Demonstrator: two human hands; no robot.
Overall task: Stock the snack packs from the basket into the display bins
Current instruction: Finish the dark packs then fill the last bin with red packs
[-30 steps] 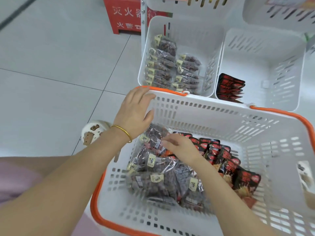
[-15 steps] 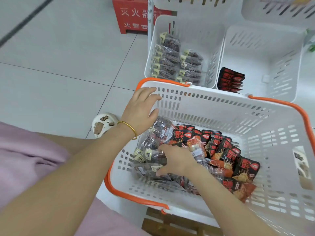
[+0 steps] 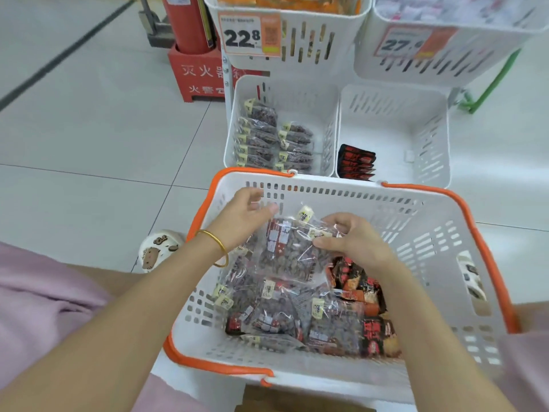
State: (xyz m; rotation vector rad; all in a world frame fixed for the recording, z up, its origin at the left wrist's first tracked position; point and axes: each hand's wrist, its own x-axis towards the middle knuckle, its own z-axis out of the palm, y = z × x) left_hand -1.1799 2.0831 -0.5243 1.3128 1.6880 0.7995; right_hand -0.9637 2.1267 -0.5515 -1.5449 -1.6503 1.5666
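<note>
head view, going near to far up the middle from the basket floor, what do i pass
loose snack packs → clear pack gripped by the right hand → basket far wall → left display bin holding clear packs → upper bin with the 22.8 price tag

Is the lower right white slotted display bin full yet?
Mostly empty: the white slotted plastic bin holds only a few black-and-red snack packs in its near-left corner.

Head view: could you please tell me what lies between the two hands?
A clear snack pack lies between the left hand and the right hand, which pinches its edge; the head view shows it.
</note>
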